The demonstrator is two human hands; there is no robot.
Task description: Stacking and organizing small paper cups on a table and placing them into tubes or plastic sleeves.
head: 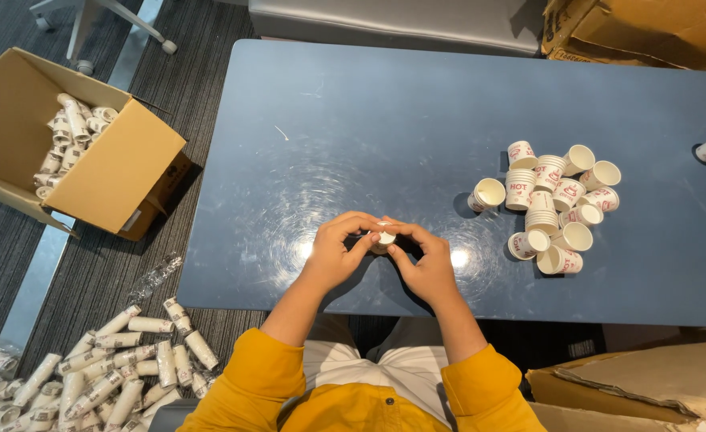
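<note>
Gripping: cup (384,238) is pinched by left hand (339,254) and right hand (426,268) | rim best kept uncrushed | pile (558,210) nearby

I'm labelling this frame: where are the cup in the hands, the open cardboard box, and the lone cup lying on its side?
held cup (385,238), head view, rim
cardboard box (121,172), head view, flap
lone cup (488,194), head view, mouth
</note>
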